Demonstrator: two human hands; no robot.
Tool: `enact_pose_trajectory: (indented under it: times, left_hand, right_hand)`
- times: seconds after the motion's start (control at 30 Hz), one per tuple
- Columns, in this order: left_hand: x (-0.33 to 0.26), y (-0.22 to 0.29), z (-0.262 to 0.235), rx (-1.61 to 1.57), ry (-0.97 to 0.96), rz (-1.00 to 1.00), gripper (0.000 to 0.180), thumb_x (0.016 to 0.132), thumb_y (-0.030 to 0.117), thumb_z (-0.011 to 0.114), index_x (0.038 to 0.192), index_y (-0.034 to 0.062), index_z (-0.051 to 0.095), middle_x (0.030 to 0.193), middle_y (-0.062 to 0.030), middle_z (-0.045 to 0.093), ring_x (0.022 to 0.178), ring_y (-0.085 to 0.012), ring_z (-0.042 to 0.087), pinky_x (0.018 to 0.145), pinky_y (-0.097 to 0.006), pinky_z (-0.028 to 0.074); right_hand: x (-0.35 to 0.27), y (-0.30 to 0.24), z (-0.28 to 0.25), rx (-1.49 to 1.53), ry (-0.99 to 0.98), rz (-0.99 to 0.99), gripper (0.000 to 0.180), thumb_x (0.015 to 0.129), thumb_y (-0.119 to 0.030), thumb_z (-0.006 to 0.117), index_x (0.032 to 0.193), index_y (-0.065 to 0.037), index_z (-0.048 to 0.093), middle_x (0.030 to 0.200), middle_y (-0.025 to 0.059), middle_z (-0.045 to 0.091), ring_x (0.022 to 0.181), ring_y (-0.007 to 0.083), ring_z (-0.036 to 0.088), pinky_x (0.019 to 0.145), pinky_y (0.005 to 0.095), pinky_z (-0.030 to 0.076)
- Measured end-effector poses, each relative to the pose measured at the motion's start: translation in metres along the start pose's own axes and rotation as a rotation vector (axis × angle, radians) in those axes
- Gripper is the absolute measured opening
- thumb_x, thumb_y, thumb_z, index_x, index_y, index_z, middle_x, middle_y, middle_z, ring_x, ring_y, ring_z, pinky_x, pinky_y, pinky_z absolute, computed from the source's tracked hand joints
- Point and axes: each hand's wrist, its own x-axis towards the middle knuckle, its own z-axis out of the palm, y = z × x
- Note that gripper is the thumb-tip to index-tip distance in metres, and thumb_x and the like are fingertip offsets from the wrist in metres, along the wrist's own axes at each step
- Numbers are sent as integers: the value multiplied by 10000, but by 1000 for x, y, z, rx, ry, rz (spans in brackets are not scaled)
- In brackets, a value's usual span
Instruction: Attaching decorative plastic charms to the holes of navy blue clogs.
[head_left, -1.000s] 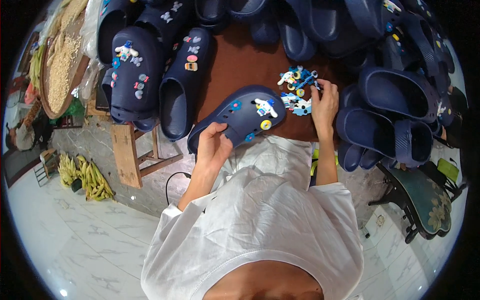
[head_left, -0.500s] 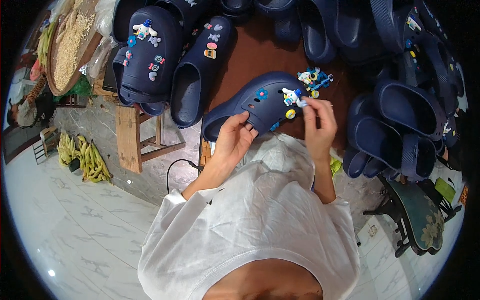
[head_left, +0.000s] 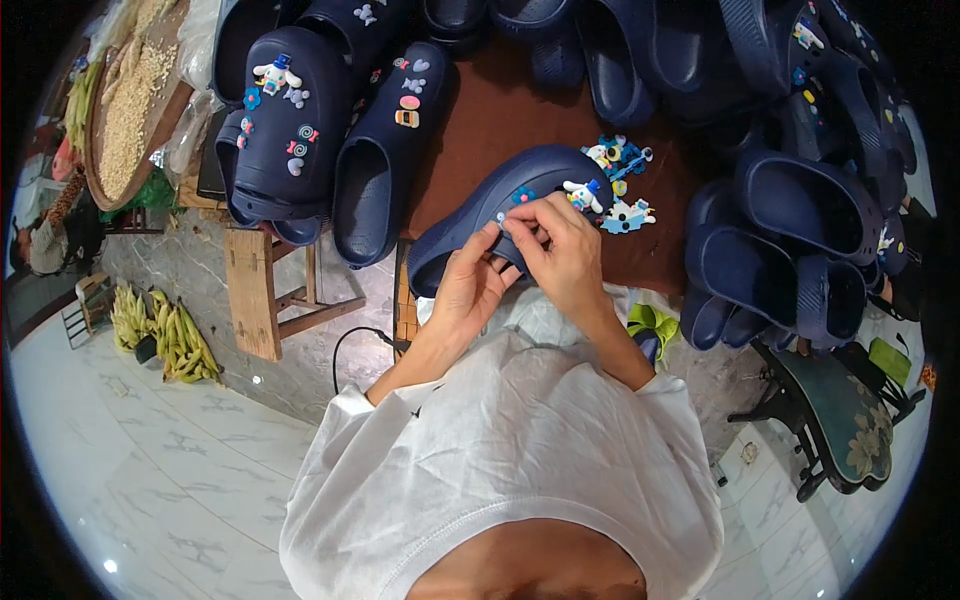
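Both hands are meeting over a navy foam clog (head_left: 500, 205) lying on its side at the near edge of our brown counter (head_left: 500, 110). Our left hand (head_left: 470, 285) is closing around the clog's heel end from below, thumb up against the upper. Our right hand (head_left: 560, 250) is curling over the top, its fingertips (head_left: 510, 232) pinching a small pale charm against the clog's perforated upper; we cannot tell whether the charm is seated in a hole. A blue charm (head_left: 522, 195) and a white cartoon-figure charm (head_left: 582, 195) are already sitting on the upper just beyond our fingers. Loose charms, blue and white, (head_left: 625, 165) are lying in a small heap on the counter just past the clog's toe. To the left, two decorated navy clogs (head_left: 290, 120) are resting side by side. More plain navy clogs (head_left: 790, 230) are piling up at the right. Bananas (head_left: 165, 335) are lying on the tiled floor at far left.
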Motion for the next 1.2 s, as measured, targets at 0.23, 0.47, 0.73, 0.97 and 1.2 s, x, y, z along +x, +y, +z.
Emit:
enact_pose_trajectory:
  times: [0.23, 0.47, 0.73, 0.97, 1.2]
  left_hand:
    - [8, -2, -1, 92, 53, 24, 232, 949, 212, 672, 1129, 70, 635, 1144, -51, 655, 1098, -174, 612, 934, -390, 529]
    - [12, -3, 4, 201, 211, 103, 158, 903, 183, 728, 959, 40, 694, 878, 11, 666, 674, -47, 565, 558, -222, 452]
    - [14, -5, 13, 227, 291, 134, 140, 874, 164, 737, 902, 42, 674, 752, 25, 630, 545, -40, 531, 478, -204, 410]
    - [24, -7, 23, 135, 332, 245, 127, 861, 133, 744, 901, 57, 651, 799, -2, 672, 636, -88, 636, 539, -217, 497]
    - [27, 1, 14, 198, 274, 188, 241, 927, 197, 692, 1016, -14, 617, 951, -56, 651, 819, -124, 647, 728, -282, 549]
  right_hand:
    - [-5, 5, 3, -154, 33, -187, 125, 865, -72, 660, 988, -46, 655, 901, 98, 577, 801, 289, 607, 691, 401, 500]
    - [-9, 9, -1, -131, -32, -193, 242, 849, -2, 619, 1086, -43, 645, 942, 107, 564, 872, 300, 601, 752, 407, 501]
    - [-23, 13, 5, -119, 30, -194, 387, 840, 32, 604, 1216, -55, 589, 1011, 134, 530, 940, 327, 568, 813, 422, 482]
    - [-25, 18, 5, -92, 66, -207, 326, 858, 10, 602, 1175, -66, 604, 1015, 130, 528, 957, 324, 557, 834, 425, 472]
    - [-28, 20, 3, -54, 112, -208, 221, 897, -49, 611, 1116, -61, 635, 1055, 143, 542, 979, 336, 566, 849, 422, 480]
